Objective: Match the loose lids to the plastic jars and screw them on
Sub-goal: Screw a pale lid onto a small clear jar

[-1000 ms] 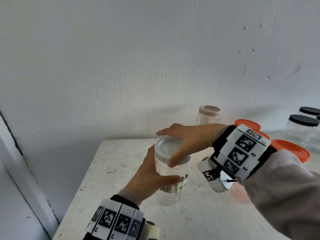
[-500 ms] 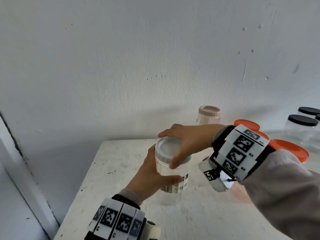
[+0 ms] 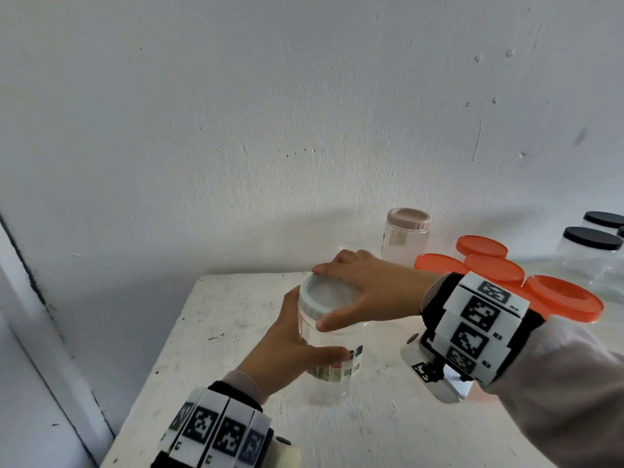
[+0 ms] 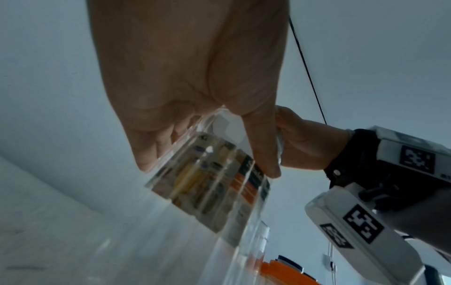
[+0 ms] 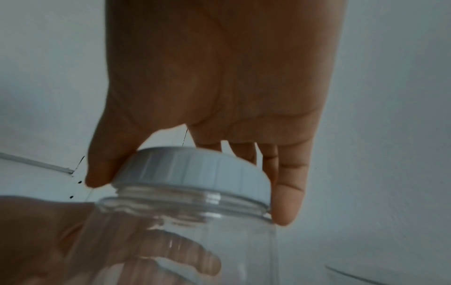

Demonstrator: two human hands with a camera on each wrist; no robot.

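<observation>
A clear plastic jar (image 3: 332, 373) with a printed label stands on the white table (image 3: 236, 319). My left hand (image 3: 287, 352) grips its body, thumb across the front and fingers round the back. A white ribbed lid (image 3: 320, 297) sits on the jar's neck. My right hand (image 3: 358, 292) grips that lid from above, thumb on the near rim and fingers over the far rim. In the right wrist view the lid (image 5: 195, 169) sits on the threaded neck of the jar (image 5: 195, 241). In the left wrist view the jar's label (image 4: 209, 185) faces the camera.
Behind stands a jar with a beige lid (image 3: 407, 236) against the wall. Several jars with orange lids (image 3: 489, 268) crowd the right, close behind my right wrist. Jars with black lids (image 3: 591, 241) sit at the far right. The table's left edge drops off.
My right hand has turned on the lid, the thumb swinging lower along the near rim. The left hand keeps its hold on the jar.
</observation>
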